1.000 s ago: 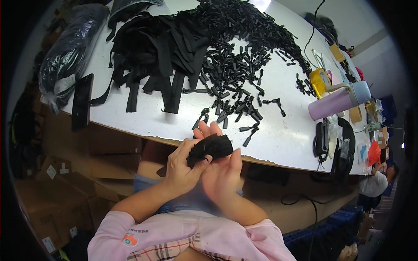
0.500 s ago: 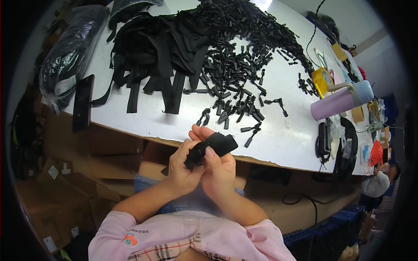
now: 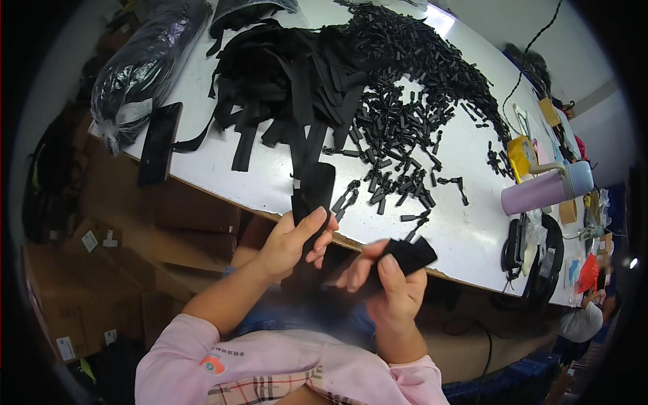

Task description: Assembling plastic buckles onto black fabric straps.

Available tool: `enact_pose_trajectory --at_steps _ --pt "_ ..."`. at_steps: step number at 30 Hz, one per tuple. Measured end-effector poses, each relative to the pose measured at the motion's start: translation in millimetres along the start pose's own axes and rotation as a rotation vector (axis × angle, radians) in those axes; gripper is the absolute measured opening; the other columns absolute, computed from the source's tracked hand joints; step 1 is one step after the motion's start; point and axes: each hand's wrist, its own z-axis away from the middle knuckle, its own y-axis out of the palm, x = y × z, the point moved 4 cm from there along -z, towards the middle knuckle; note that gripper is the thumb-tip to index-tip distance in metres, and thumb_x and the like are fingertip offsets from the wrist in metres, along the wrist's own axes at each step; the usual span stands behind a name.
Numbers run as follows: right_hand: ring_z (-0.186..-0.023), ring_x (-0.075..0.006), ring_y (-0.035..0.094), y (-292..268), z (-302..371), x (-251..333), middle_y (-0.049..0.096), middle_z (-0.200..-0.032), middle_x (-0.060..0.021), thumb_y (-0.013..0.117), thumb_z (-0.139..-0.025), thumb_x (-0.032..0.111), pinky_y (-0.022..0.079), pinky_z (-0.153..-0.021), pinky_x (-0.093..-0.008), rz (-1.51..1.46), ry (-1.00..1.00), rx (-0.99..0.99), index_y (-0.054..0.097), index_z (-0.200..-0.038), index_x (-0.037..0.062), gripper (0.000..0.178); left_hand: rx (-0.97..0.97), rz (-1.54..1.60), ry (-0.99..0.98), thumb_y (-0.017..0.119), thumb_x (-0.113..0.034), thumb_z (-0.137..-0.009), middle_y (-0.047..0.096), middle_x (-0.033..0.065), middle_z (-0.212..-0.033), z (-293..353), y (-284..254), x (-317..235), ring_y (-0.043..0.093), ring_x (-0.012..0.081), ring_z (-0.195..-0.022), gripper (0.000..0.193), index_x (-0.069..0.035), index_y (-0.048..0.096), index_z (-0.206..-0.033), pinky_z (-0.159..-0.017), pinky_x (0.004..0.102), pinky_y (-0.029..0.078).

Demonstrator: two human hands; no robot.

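Observation:
My left hand is at the table's front edge, thumb and fingers closed on a black zipper tape that stands up from the grip. My right hand, apart from it and further right, is closed around a folded bundle of black tape; its fingers are partly blurred. Beyond my left hand lies a heap of black zipper tapes, with loose ends hanging toward me. Right of that heap, black zipper sliders with long pulls are strewn over the white table.
A plastic-wrapped black roll lies at the far left, near a black phone-like slab jutting over the edge. At the right are a pink bottle and a black strap. Cardboard boxes stand below left; a person is far right.
My hands, together before, have separated: the right one moved right and down with the folded bundle, while the left holds up a tape. The whole view has shifted slightly.

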Motion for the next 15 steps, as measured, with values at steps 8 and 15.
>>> enact_pose_trajectory --at_steps 8,15 --pt "-0.045 -0.0106 0.044 13 2 -19 0.048 -0.056 -0.0054 0.052 -0.079 0.008 0.038 -0.043 -0.0220 0.054 0.317 0.074 0.050 -0.097 -0.0029 0.020 0.118 0.052 -0.026 0.041 -0.031 -0.085 0.039 -0.0014 -0.067 -7 4 -1 0.036 0.0053 -0.057 0.046 0.006 0.035 -0.112 -0.053 0.0191 0.036" --pt "-0.057 -0.0043 0.048 -6 -17 -25 0.049 -0.061 0.0022 0.060 -0.072 -0.001 0.039 -0.054 -0.0159 0.285 0.025 -0.222 0.041 -0.106 -0.0016 0.038 -0.095 -0.397 0.097 0.044 -0.021 -0.080 0.048 0.0035 -0.084 3 1 0 0.045 0.0086 -0.075 0.044 -0.001 0.037 -0.119 -0.065 0.0217 0.039"
